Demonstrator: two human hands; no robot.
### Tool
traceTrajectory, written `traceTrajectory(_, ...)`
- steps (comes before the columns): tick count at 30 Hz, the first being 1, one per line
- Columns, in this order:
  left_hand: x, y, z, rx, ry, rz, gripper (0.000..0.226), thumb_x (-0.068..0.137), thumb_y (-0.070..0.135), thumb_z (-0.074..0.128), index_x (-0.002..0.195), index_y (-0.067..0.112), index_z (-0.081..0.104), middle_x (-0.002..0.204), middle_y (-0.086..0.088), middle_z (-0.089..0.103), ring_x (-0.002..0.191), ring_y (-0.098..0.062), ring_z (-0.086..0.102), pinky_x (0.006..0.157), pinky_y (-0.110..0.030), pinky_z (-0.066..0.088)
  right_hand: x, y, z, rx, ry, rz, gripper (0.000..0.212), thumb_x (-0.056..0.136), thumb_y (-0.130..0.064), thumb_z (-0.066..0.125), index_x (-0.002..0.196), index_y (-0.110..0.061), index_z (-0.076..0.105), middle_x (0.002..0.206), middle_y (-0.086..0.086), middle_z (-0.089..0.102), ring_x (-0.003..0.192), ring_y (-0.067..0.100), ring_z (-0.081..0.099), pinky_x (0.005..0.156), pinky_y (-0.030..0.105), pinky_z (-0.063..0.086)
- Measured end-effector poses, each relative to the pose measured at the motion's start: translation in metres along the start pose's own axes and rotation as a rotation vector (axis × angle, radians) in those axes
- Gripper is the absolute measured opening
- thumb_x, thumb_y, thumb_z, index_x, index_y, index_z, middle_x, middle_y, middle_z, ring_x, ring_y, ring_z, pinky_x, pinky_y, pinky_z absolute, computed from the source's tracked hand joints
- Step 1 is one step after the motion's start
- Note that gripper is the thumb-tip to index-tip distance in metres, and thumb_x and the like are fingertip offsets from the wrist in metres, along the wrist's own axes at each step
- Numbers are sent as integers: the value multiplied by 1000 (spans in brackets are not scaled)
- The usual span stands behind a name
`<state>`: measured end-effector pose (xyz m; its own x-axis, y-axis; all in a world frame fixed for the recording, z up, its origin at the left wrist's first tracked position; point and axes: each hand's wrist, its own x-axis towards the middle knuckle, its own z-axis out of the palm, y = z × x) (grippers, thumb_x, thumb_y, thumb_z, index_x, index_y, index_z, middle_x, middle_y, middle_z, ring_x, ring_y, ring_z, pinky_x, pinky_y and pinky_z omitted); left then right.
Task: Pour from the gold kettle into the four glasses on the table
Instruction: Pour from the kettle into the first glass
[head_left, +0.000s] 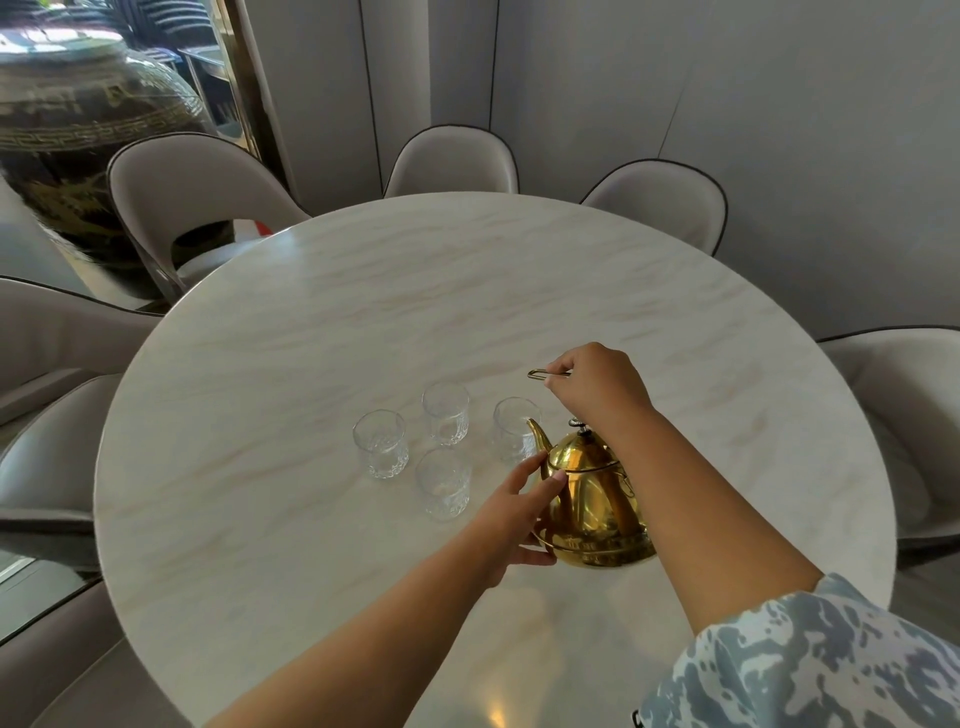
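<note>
Your right hand (597, 387) is fisted around the wire handle (543, 374), arm reaching over the gold kettle (592, 499). Your left hand (514, 519) cups the kettle's left side, fingers spread against the metal. The kettle is tilted, spout (537, 436) at the nearest glass (514, 428); the other three glasses (415, 447) cluster just left on the marble table (415, 291).
</note>
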<state>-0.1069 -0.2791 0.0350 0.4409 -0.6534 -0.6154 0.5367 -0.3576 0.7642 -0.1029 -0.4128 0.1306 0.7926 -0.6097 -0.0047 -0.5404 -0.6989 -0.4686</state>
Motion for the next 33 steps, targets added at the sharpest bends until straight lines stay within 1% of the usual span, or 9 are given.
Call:
traceTrajectory(5, -1, -4, -2, 7, -3, -1, 53, 91, 47, 59, 140, 45, 38, 120, -11, 56, 114, -36, 61, 90, -50, 56, -4, 2, 3, -2, 1, 0, 28, 95, -19, 59, 120, -13, 70, 117, 7, 71, 102, 24, 67, 79, 28, 51)
traceTrajectory(9, 1, -6, -3, 21, -4, -1, 54, 92, 47, 58, 141, 45, 38, 121, -11, 56, 115, -37, 61, 92, -52, 55, -6, 4, 6, 14, 7, 25, 27, 94, -19, 59, 118, -13, 72, 112, 7, 73, 97, 24, 68, 75, 27, 50)
traceTrajectory(13, 5, -12, -4, 42, 1, 18, 49, 93, 46, 58, 139, 46, 40, 103, -3, 63, 107, -30, 65, 90, -49, 56, -10, 10, 10, 38, 30, 39, 26, 93, -19, 59, 116, -15, 72, 109, 7, 74, 93, 23, 68, 68, 24, 45)
traceTrajectory(16, 8, -13, -6, 68, -1, 30, 47, 93, 45, 57, 137, 47, 40, 96, 2, 65, 98, -22, 65, 89, -47, 57, -15, 14, 12, 61, 61, 45, 29, 95, -22, 58, 120, -15, 70, 114, 8, 73, 97, 23, 68, 71, 24, 49)
traceTrajectory(20, 10, -12, -8, 83, -1, 34, 46, 93, 45, 58, 136, 49, 41, 96, 3, 64, 100, -22, 62, 89, -46, 57, -20, 18, 12, 97, 91, 28, 31, 96, -21, 57, 123, -13, 68, 122, 7, 69, 109, 24, 66, 82, 26, 51)
traceTrajectory(23, 9, -12, -8, 81, -16, 44, 44, 93, 45, 58, 134, 49, 41, 97, 2, 65, 96, -20, 64, 88, -45, 57, -20, 17, 11, 90, 90, 30, 30, 96, -21, 57, 123, -12, 68, 121, 8, 70, 105, 24, 67, 78, 25, 49)
traceTrajectory(26, 9, -12, -8, 71, -24, 46, 50, 92, 46, 59, 138, 47, 40, 99, 2, 64, 99, -23, 65, 85, -44, 59, -17, 14, 10, 70, 77, 33, 30, 96, -21, 58, 122, -12, 69, 115, 9, 72, 96, 24, 69, 71, 23, 47)
traceTrajectory(31, 8, -9, -5, 59, -11, 50, 48, 93, 44, 58, 138, 46, 40, 95, 2, 63, 98, -23, 63, 86, -45, 57, -15, 13, 7, 69, 83, 30, 28, 95, -21, 58, 119, -14, 71, 110, 8, 73, 91, 24, 70, 70, 24, 50)
traceTrajectory(33, 8, -10, -4, 67, 6, 54, 49, 92, 45, 60, 137, 47, 40, 102, -1, 66, 103, -24, 64, 87, -45, 56, -17, 16, 8, 99, 100, 29, 29, 94, -22, 58, 119, -15, 71, 112, 7, 73, 90, 24, 70, 71, 26, 52)
